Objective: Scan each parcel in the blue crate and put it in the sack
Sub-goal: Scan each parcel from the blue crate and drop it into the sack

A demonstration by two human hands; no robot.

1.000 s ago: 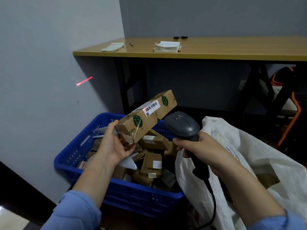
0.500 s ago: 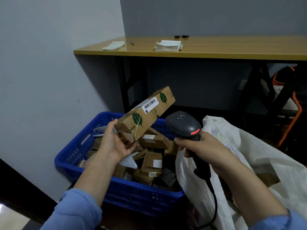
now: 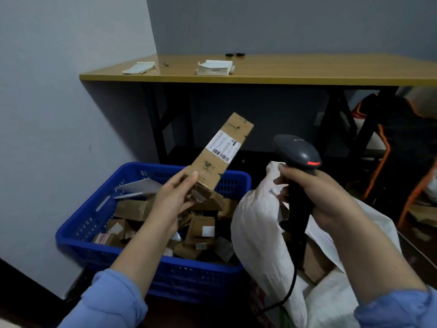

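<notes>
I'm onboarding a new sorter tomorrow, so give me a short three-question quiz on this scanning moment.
1. True or false: the left hand grips the scanner.
2. The long parcel is: A) inside the sack, B) held in the air over the blue crate, C) lying on the table.
3. Fill in: the scanner's indicator light glows ____.
Key: 1 false, the right hand grips it; 2 B; 3 red.
</notes>
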